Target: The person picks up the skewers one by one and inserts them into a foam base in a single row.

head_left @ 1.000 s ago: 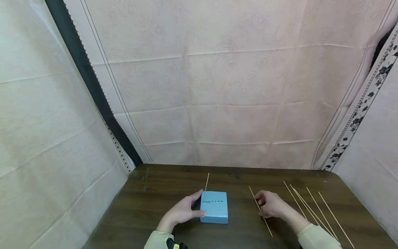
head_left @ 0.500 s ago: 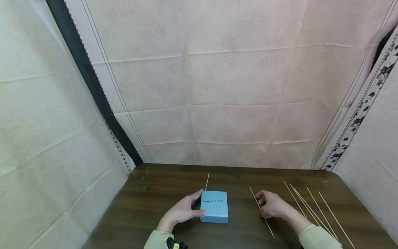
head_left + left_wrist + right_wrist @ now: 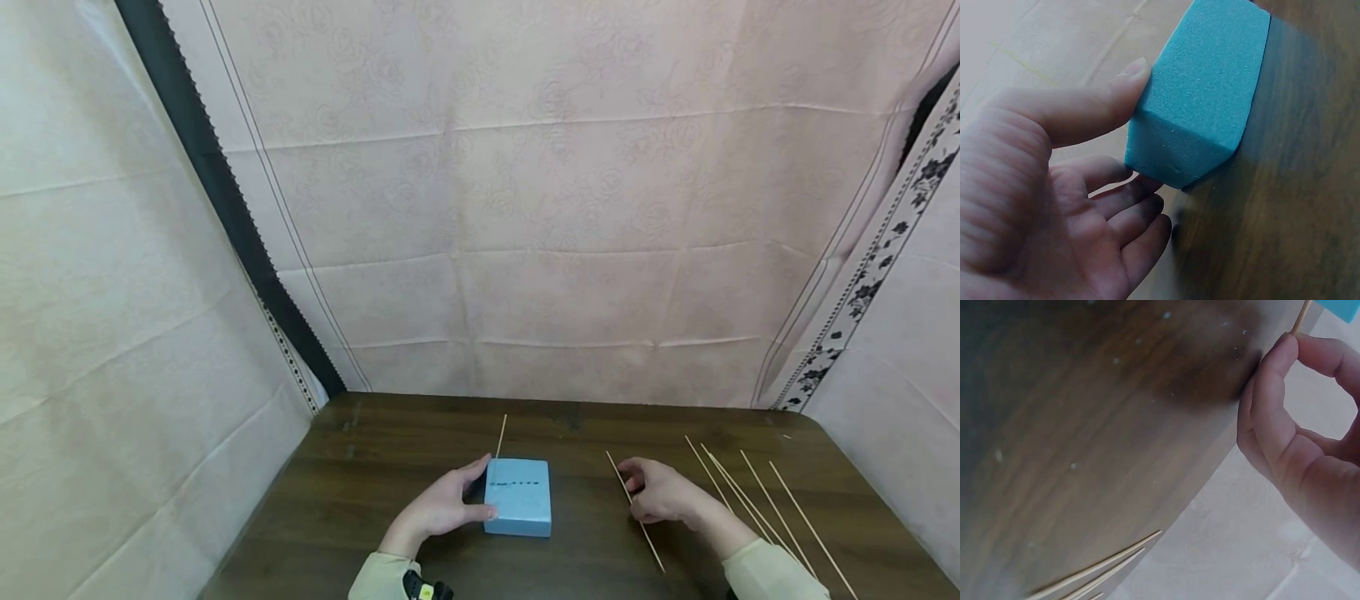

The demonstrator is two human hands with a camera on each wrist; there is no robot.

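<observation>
A light blue foam block (image 3: 517, 497) with a row of small dark marks along its top face sits in front of me. My left hand (image 3: 442, 510) grips its left side, thumb on the near part and fingers at the far part. From behind the block's far left corner a thin wooden stick (image 3: 501, 435) rises. My right hand (image 3: 660, 498) pinches another thin wooden stick (image 3: 649, 546) between thumb and index finger, to the right of the block. In the right wrist view the pinching fingertips (image 3: 1284, 347) show at the top, close to a blue corner of the block.
Several loose wooden sticks (image 3: 810, 527) lie on the dark wooden table (image 3: 360, 475) at the right, partly under the right forearm. Pale cloth walls (image 3: 555, 250) enclose the table at the back and both sides.
The pinched stick has shifted very slightly to the right with my right hand. My left hand and the block keep their places.
</observation>
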